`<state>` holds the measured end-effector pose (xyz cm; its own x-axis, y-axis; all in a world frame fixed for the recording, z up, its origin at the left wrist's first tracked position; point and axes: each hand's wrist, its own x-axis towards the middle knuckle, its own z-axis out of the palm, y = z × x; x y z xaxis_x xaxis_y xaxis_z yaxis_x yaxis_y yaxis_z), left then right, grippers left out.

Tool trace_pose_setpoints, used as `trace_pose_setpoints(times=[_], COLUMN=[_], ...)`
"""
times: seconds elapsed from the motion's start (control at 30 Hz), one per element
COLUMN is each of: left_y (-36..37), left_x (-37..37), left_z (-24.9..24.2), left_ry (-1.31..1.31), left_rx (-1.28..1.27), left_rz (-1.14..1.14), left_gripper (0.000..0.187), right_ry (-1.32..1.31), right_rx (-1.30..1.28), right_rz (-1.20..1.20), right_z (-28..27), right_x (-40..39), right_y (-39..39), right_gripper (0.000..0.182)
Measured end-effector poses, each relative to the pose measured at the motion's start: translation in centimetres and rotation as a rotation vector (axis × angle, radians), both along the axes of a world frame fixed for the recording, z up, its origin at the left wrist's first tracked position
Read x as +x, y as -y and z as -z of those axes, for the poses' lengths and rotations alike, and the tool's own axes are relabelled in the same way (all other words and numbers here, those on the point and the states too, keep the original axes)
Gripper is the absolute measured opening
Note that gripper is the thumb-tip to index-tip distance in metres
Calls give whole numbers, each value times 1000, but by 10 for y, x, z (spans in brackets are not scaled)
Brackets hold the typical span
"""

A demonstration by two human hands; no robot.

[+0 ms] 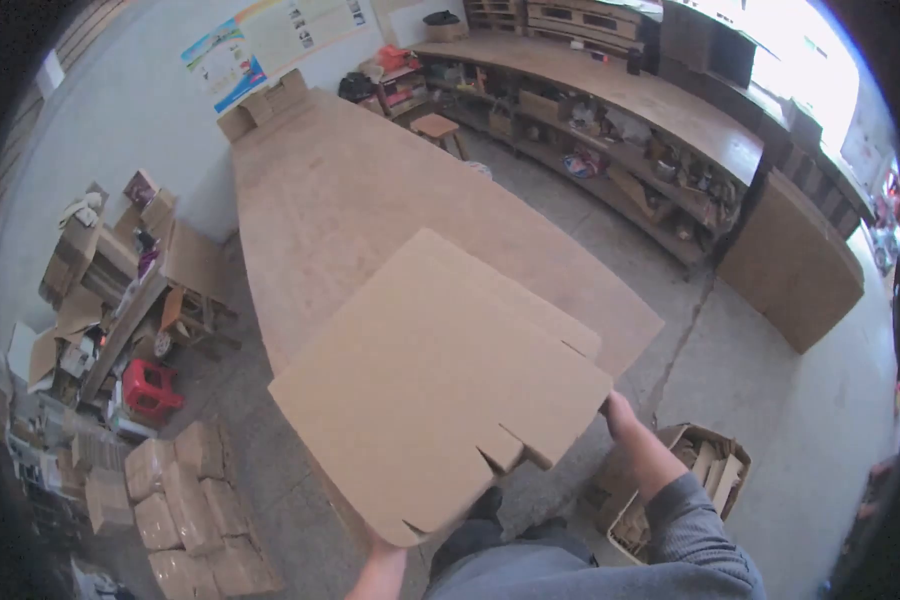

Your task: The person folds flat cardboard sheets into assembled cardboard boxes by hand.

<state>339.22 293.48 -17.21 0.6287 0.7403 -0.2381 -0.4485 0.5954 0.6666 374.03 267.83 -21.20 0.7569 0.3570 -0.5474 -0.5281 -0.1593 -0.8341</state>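
A large flat cardboard sheet (425,370) with slots and notches along its near edge lies tilted over the near end of a long brown table (370,180). My right hand (618,412) holds the sheet at its right corner, its fingers partly hidden under the board. At the near left corner my left hand (386,550) grips the sheet from below, with the fingers out of sight beneath it. Another cardboard layer shows along the sheet's far right edge.
Wrapped packages (185,500) are stacked on the floor at left, near a red stool (151,388). An open box (715,470) of cardboard pieces stands right of my body. A long workbench (610,90) with filled shelves runs behind; a cardboard panel (792,262) leans at right.
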Motion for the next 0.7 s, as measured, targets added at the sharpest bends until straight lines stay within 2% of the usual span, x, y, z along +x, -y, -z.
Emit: trace_pose_setpoints(times=[0.03,0.07,0.13,0.17,0.23,0.27,0.3,0.33,0.37,0.4,0.43,0.47,0.5,0.53,0.57,0.63,0.67,0.7], left_y=[-6,-17,-41,-56,-84,-79,-48,-15,-45,-77,-108,-102,-97,-93,-102,-122,-97,-74], left_x=[2,-9,-24,-36,-71,-44,2,12,6,-18,-59,-73,-88,-105,-118,-137,-92,-60], left_z=[-16,-17,-17,-9,0,-37,-124,-218,-154,-97,-47,-56,-65,-76,-62,-32,-61,-100], left_ry=[137,96,-78,-171,-569,-771,-973,-1177,-1310,-1566,-1806,-1772,-1667,-1522,-1537,-1591,-1425,-1066], left_rx=[-37,11,221,202,147,130,122,122,109,66,25,205,530,843,854,875,615,104], left_rz=[21,74,256,273,278,281,278,270,209,35,-164,-23,231,476,482,477,391,221], left_gripper=[49,52,64,61,48,42,37,33,27,21,25,16,25,51,51,57,54,48], right_ry=[-9,10,73,83,99,96,22,-55,76,345,615,503,294,83,-18,-395,-356,-283], right_rx=[-15,-20,-33,-52,-114,-134,-158,-177,-232,-343,-456,-444,-400,-345,-286,-45,-80,-160], right_rz=[68,68,37,44,15,28,-16,-58,-120,-287,-460,-335,-116,101,84,-14,-55,-146], right_z=[3,18,49,46,42,30,7,-15,3,21,39,22,4,-12,-13,-17,-7,3], right_x=[-16,-34,-69,-90,-143,-164,-179,-194,-183,-177,-168,-147,-124,-101,-96,-76,-75,-77], right_y=[8,16,34,38,45,44,39,32,40,48,58,46,33,19,6,-19,-24,-31], right_gripper=[47,44,36,36,33,33,29,26,28,33,38,30,18,22,28,81,80,77])
